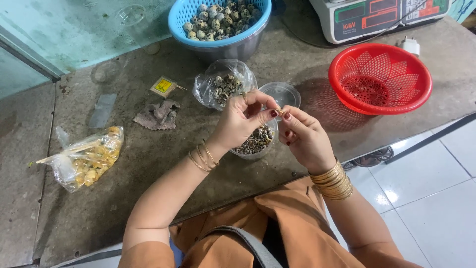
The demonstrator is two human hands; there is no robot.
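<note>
Even, soft daylight; faint shadows, sharp focus, slight wide-angle edge distortion.

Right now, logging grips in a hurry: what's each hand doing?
Left hand: closed, pinching a small pale egg.
Right hand: fingertips pinched on the same egg.

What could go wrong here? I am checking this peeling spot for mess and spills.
1. Both hands, left hand and right hand, pinch a small pale egg at the fingertips; it may slip or crush.
2. The clear plastic tub of speckled shell bits sits near the grey stone counter's edge and could be knocked off.
</note>
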